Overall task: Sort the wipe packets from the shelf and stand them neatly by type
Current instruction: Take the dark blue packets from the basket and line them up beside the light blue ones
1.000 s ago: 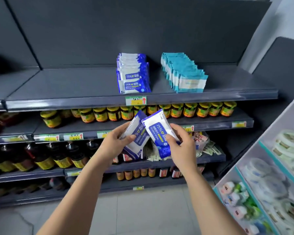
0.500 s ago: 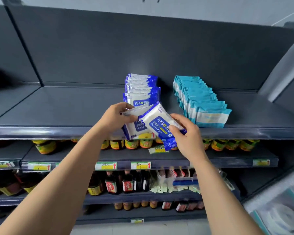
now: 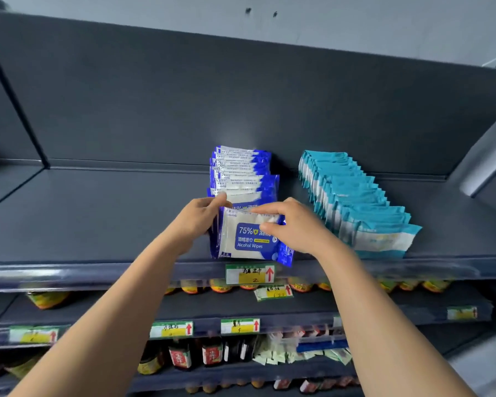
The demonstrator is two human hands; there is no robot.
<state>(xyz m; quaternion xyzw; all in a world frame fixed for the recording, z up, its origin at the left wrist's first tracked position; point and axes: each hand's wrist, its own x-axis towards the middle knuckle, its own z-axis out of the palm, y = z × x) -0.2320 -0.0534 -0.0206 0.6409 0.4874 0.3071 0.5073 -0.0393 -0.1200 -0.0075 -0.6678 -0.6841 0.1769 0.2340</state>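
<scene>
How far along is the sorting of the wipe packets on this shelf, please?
Done: the teal row and the blue row stand apart on the top shelf. In hand: the right hand pinches the front blue packet at the blue row's front, while the left hand grips that row's left edge. Left: letting go and squaring it.
</scene>
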